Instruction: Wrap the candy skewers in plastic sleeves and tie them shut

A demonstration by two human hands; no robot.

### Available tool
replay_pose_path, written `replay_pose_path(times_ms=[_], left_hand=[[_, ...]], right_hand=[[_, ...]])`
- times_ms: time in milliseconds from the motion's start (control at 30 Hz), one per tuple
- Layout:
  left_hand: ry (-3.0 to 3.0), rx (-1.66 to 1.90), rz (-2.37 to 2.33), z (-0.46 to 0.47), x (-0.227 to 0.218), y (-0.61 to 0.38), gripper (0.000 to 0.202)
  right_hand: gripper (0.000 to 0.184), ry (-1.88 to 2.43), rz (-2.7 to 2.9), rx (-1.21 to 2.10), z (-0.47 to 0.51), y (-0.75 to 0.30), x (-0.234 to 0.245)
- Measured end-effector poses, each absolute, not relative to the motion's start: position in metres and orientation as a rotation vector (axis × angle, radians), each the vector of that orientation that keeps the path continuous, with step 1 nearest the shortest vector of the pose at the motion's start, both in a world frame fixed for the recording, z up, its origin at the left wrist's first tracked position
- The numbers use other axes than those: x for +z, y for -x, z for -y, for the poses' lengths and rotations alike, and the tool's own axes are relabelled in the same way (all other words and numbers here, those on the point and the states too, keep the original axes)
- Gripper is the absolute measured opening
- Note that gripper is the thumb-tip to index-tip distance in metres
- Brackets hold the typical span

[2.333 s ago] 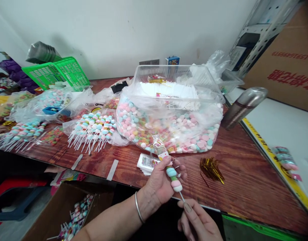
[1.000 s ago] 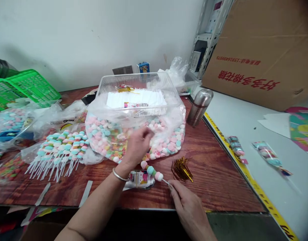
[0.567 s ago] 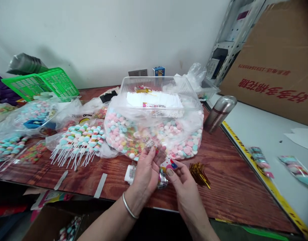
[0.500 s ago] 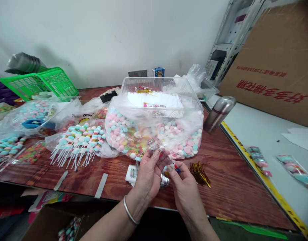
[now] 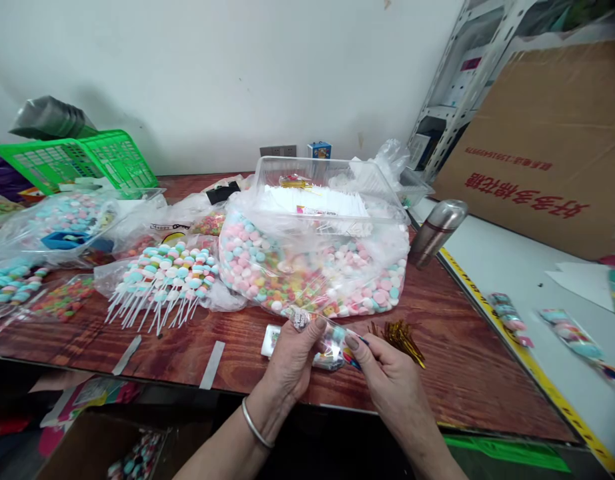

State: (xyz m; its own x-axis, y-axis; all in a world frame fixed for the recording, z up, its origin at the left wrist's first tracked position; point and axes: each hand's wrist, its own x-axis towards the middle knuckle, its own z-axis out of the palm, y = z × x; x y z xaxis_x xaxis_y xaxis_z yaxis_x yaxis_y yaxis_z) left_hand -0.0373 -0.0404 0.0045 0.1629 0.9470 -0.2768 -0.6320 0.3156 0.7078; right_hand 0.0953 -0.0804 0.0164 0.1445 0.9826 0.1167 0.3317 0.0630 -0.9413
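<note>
My left hand, with a silver bangle at the wrist, pinches one end of a small clear printed bag above the table's front edge. Pale marshmallow pieces seem to show through the plastic. My right hand is closed on the bag's other end, where red and blue bits show by the thumb. Just beyond my hands lies a stack of white printed packets, partly covered. Gold twist ties lie in a bunch beside my right hand.
Behind my hands sits a large bag of marshmallows, a clear plastic tub over it. Marshmallow skewers lie to the left, near a green basket. A steel flask and a cardboard box stand right.
My hands have moved slightly further apart, drawing the small bag out straighter between them. The camera view has shifted a little.
</note>
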Motion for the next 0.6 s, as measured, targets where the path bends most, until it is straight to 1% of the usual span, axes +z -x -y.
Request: replay_pose_path(times_ms=[100, 200, 300, 400, 500, 600], left_hand=[[-0.378, 1.125, -0.667, 0.04, 0.002, 0.039, 0.031], [-0.19, 1.145, -0.632, 0.038, -0.003, 0.04, 0.032], [-0.065, 1.153, -0.591, 0.035, -0.007, 0.04, 0.031], [-0.028, 1.169, -0.584, 0.033, -0.008, 0.039, 0.031], [-0.034, 1.174, -0.598, 0.033, -0.006, 0.037, 0.034], [-0.11, 1.162, -0.607, 0.036, -0.003, 0.034, 0.036]], right_hand=[[0.041, 1.426, 1.448, 0.858, 0.081, -0.098, 0.016], [0.044, 1.462, 1.354, 0.765, 0.086, -0.101, 0.018], [0.032, 1.476, 1.259, 0.595, 0.095, -0.102, 0.024], [0.021, 1.396, 1.33, 0.427, 0.102, -0.096, 0.027], [0.02, 1.335, 1.444, 0.261, 0.104, -0.088, 0.022], [0.022, 1.337, 1.526, 0.196, 0.1, -0.084, 0.014]])
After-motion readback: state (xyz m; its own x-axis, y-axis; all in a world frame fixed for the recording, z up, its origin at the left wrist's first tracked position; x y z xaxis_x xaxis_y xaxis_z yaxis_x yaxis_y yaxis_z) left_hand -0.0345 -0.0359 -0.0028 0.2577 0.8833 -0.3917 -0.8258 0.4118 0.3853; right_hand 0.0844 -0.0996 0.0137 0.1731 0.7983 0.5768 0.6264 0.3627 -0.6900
